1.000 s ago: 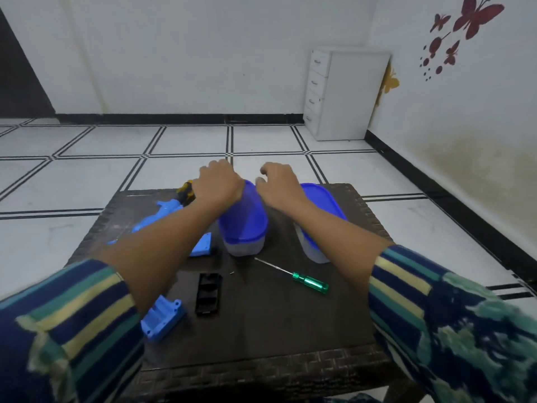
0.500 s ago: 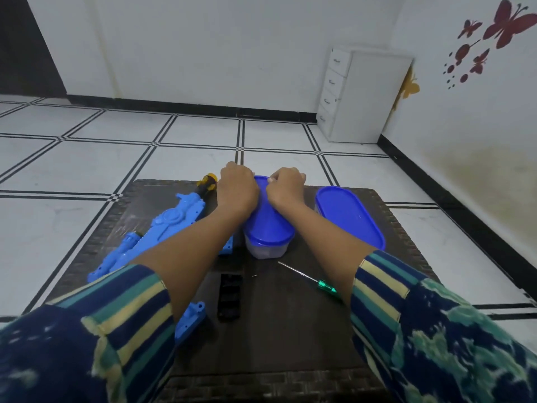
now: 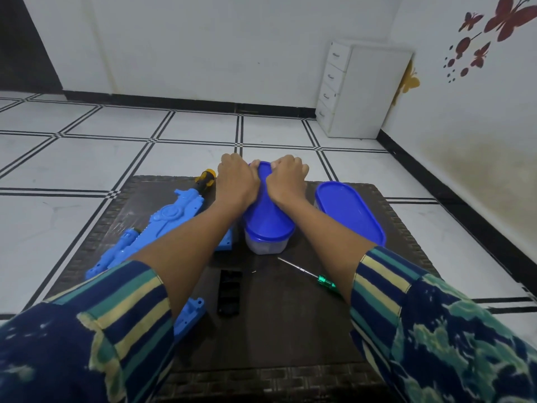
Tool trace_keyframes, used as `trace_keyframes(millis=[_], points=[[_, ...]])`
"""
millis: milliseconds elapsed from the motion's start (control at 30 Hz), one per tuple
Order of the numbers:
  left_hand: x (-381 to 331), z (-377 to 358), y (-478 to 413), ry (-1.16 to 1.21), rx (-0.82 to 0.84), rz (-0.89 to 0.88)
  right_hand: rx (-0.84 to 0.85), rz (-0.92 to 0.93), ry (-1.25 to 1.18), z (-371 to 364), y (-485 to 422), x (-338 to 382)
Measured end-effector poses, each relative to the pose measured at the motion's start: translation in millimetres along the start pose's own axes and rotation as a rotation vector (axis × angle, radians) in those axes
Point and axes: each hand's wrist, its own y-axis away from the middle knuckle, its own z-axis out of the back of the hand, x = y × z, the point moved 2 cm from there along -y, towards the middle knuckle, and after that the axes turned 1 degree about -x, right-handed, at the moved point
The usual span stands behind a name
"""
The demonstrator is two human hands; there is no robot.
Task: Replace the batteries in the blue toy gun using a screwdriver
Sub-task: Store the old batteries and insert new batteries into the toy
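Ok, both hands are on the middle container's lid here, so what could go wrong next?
Both the left hand and the right hand grip the far end of the lid; if it pops free suddenly, the container may tip and spill. The right forearm passes over the green screwdriver, so pulling back might sweep it off the table.

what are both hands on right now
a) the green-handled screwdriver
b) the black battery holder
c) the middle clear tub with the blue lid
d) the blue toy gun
C: the left hand and right hand both curl over the far end of the clear plastic oval tub with the blue lid, while the green-handled screwdriver lies untouched on the dark woven table.
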Motion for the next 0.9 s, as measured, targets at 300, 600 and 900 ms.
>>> trace_keyframes(millis=[300,600,900], points=[[16,5,-8,0.09,0.158,0.166,0.048,-0.015,-0.039,5,2,5],[3,20,-8,0.274,0.19,0.316,0.278,-0.179,-0.017,41,-17,20],[-18,47,0,0.788,0.29,0.546,0.484,-0.397,-0.729,68,7,32]])
